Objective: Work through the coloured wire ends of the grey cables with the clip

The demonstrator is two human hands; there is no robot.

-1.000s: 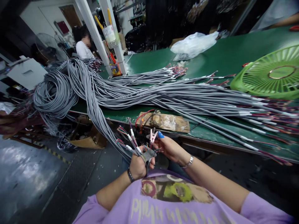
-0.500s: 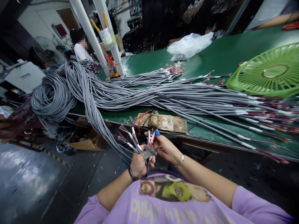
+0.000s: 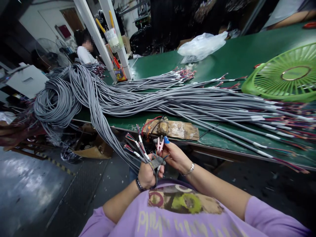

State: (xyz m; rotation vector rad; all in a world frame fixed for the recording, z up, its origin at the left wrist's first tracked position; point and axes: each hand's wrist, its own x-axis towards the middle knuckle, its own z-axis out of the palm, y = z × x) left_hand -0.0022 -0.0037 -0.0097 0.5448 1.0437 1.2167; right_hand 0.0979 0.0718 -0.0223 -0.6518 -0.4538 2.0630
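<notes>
My left hand (image 3: 146,174) is closed round several grey cables (image 3: 118,144). White sleeves and fanned coloured wire ends (image 3: 132,136) stick up above the fist. A dark grey piece (image 3: 157,162) lies across the front of the fist; its kind is unclear. Close on the right, my right hand (image 3: 176,159) pinches thin coloured wires beside that grey piece, with blue wrapping on one fingertip. Just beyond these fingers is a pink clothespin (image 3: 160,144), whose lower end is partly hidden. Behind it, a wooden block (image 3: 181,130) with a lead attached rests on the bench edge.
Across the green bench (image 3: 158,64) lie long bundles of grey cable (image 3: 138,102). A green fan (image 3: 291,75) stands on the right, a plastic bag (image 3: 201,47) at the back. Tool holders hang on a white post (image 3: 118,42). A person (image 3: 85,51) sits far left.
The pink clothespin looks slightly more upright. Both hands keep nearly the same place and hold; the view has shifted a little.
</notes>
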